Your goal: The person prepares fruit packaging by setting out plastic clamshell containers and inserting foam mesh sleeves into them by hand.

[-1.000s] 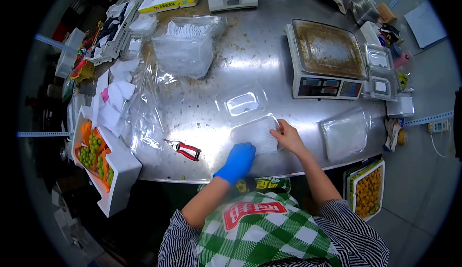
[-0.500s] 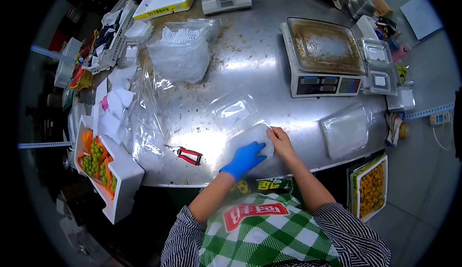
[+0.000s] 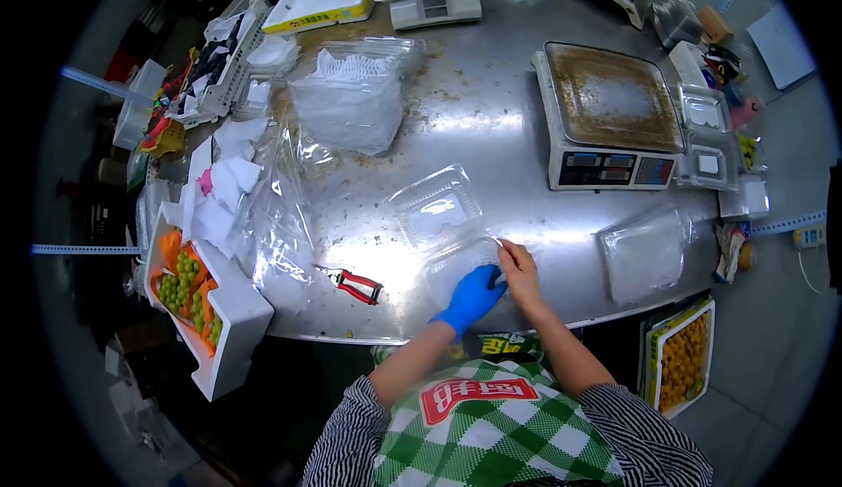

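Note:
A clear plastic clamshell box lies opened out on the metal table in front of me, its other half spread away from me. Some whitish lining shows faintly inside the near half. My left hand, in a blue glove, is closed at the near edge of this half, fingers bent and partly hidden. Bare, my right hand pinches the right rim of the same half. To the left of the box are red-handled snips, their blades pointing left.
A weighing scale stands at the right beyond a plastic-wrapped pack. Bagged white trays sit at the upper left. At the left edge is a white foam box with green grapes. A crate of orange fruit is low at right.
My left hand has gone from lying over the white lining to bending at the box's near edge. The right hand stays on the rim. The whole view has shifted slightly.

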Demonstrator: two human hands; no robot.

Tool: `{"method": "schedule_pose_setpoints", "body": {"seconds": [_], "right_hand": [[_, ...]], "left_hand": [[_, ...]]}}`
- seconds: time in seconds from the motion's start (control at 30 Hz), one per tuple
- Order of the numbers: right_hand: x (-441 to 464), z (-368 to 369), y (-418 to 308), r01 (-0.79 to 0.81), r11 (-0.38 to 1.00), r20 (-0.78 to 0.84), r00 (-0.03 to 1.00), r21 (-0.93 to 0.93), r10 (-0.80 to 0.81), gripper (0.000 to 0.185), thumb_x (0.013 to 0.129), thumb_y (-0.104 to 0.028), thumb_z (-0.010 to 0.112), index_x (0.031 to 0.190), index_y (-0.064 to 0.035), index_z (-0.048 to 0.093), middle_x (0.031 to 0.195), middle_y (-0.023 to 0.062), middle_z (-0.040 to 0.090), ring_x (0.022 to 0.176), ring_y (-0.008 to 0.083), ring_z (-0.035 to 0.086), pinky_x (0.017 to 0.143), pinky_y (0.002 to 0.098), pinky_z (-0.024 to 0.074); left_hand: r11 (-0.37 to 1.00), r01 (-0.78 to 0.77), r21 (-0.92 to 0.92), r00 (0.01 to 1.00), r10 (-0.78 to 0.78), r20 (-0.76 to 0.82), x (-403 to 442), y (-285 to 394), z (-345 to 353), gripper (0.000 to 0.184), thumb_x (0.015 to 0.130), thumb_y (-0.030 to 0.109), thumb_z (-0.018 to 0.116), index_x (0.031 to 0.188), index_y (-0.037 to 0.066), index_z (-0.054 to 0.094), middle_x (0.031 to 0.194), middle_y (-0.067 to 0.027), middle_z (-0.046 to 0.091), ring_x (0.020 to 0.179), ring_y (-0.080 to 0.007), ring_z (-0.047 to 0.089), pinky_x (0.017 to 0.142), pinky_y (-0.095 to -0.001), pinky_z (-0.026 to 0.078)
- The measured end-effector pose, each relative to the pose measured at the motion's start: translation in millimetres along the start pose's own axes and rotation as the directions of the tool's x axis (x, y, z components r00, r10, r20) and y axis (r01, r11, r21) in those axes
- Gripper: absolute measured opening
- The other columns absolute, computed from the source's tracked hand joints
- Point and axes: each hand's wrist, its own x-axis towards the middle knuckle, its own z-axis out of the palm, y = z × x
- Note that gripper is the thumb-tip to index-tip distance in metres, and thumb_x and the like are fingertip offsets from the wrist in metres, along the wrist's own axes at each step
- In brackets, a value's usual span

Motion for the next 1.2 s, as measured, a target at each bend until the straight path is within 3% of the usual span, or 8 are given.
{"method": "schedule_pose_setpoints", "body": {"seconds": [0.07,0.2,0.3,0.33,0.77,0.93,1.1,1.2], "right_hand": [[0.1,-3.4,-2.1,0.132,0.989,-0.160,0.977,-0.073,-0.142,0.024,0.086,-0.015,0.058,0.106,-0.0017,0.062,0.092,0.0137,0.059,0.083,0.0278,0.057,0.076,0.0346,0.0452],[-9.3,-18.4,-55.0,0.512,0.855,0.035,0.859,-0.081,-0.511,0.016,0.080,-0.007,0.058,0.094,0.0000,0.057,0.098,0.0147,0.057,0.088,0.0322,0.056,0.075,0.0384,0.0474],[-11.5,9.0,-39.4,0.524,0.838,0.499,0.774,-0.156,-0.391,0.019,0.076,-0.005,0.061,0.094,0.0006,0.056,0.092,0.0149,0.055,0.089,0.0326,0.057,0.076,0.0399,0.0484],[-10.6,20.8,-26.8,0.627,0.687,0.617,0.717,-0.367,-0.325,0.024,0.073,-0.008,0.065,0.094,-0.0017,0.055,0.092,0.0155,0.053,0.092,0.0338,0.056,0.076,0.0422,0.0488],[-10.9,22.2,-25.1,0.615,0.640,0.839,0.538,-0.460,0.086,0.025,0.082,-0.020,0.053,0.097,-0.0034,0.064,0.099,0.0178,0.060,0.094,0.0362,0.058,0.082,0.0439,0.0480],[3.4,39.4,-21.1,0.639,0.589,0.859,0.463,-0.494,0.219,0.024,0.077,-0.026,0.057,0.086,-0.0072,0.069,0.091,0.0178,0.067,0.085,0.0342,0.064,0.073,0.0447,0.0512],[14.2,39.0,-39.1,0.690,0.544,0.876,0.421,-0.478,0.237,0.026,0.077,-0.029,0.058,0.087,-0.0081,0.069,0.091,0.0174,0.067,0.085,0.0348,0.064,0.075,0.0450,0.0502],[33.1,35.9,-41.1,0.696,0.615,0.928,0.306,-0.370,0.212,0.031,0.076,-0.029,0.060,0.092,-0.0040,0.066,0.091,0.0195,0.066,0.086,0.0363,0.063,0.076,0.0443,0.0499]], "left_hand": [[0.996,-0.072,-0.058,0.997,0.070,-0.039,-10.3,4.6,-8.9,0.025,0.082,0.021,0.063,0.100,0.003,0.061,0.096,-0.0173,0.061,0.081,-0.0340,0.062,0.073,-0.0396,0.050],[0.889,-0.083,0.450,0.989,0.127,-0.069,-35.7,9.8,-55.8,0.023,0.077,0.021,0.066,0.094,0.006,0.060,0.090,-0.0158,0.055,0.080,-0.0306,0.059,0.069,-0.0402,0.050],[0.718,-0.081,0.692,0.997,0.057,0.057,-33.6,-20.2,-55.5,0.026,0.072,0.022,0.069,0.093,0.009,0.060,0.093,-0.0145,0.053,0.086,-0.0307,0.057,0.072,-0.0409,0.049],[0.717,-0.121,0.687,0.992,0.113,0.056,-31.0,-25.6,-54.2,0.030,0.068,0.025,0.072,0.090,0.009,0.060,0.096,-0.0135,0.052,0.089,-0.0317,0.054,0.074,-0.0416,0.048],[0.677,-0.032,0.735,0.998,0.066,-0.016,-32.0,-14.5,-50.5,0.041,0.066,0.030,0.073,0.098,0.008,0.059,0.103,-0.0152,0.052,0.094,-0.0327,0.053,0.076,-0.0444,0.045],[0.674,-0.163,0.720,0.976,0.005,0.217,-47.8,20.6,-76.6,0.034,0.069,0.031,0.068,0.092,0.007,0.062,0.100,-0.0157,0.054,0.092,-0.0339,0.054,0.075,-0.0470,0.045],[0.670,-0.019,0.742,0.992,0.106,-0.071,-41.3,-0.1,-52.4,0.012,0.073,0.021,0.063,0.079,0.012,0.068,0.093,-0.0111,0.060,0.091,-0.0300,0.058,0.078,-0.0441,0.041],[0.650,-0.067,0.757,0.997,0.070,0.028,-32.0,-14.7,-55.2,0.034,0.068,0.023,0.067,0.099,0.011,0.063,0.104,-0.0128,0.053,0.096,-0.0313,0.054,0.080,-0.0466,0.040]]}}
